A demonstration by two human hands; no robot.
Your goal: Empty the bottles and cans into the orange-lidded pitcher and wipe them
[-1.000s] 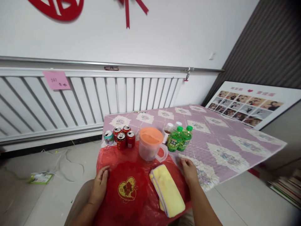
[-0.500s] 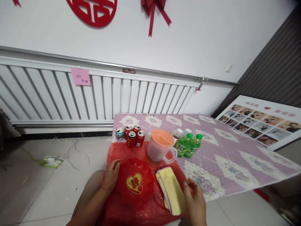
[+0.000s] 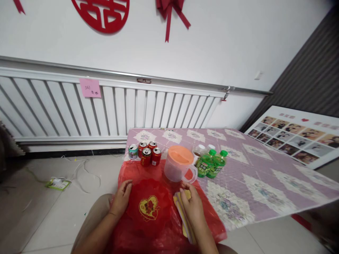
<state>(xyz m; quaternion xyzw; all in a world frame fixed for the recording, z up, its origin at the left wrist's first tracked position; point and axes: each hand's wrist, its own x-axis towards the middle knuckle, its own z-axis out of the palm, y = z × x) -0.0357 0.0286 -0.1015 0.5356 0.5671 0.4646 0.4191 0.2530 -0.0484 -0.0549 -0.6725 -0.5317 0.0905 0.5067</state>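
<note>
A red scalloped plate (image 3: 137, 220) with a gold heart print lies on a red plastic sheet (image 3: 212, 225). At its left rim rests my left hand (image 3: 123, 195), fingers loosely bent and apart, with nothing seen in them. My right hand (image 3: 192, 203) is closed on a folded yellow cloth (image 3: 182, 215) right of the plate, covering much of it. Just beyond the cloth stands a clear plastic jug (image 3: 173, 171) with an orange lid (image 3: 180, 155), its handle near my right fingertips.
Several red drink cans (image 3: 146, 157) and a teal can (image 3: 133, 151) stand behind the plate. Green-capped bottles (image 3: 216, 165) and white-capped bottles (image 3: 198, 150) are right of the jug. A floral cloth (image 3: 254, 169) covers the table; a radiator (image 3: 113, 109) runs behind it.
My right hand has moved left and forward from the yellow cloth's right edge to lie over it. The cloth now shows narrower, with layered edges. My left hand stays by the plate.
</note>
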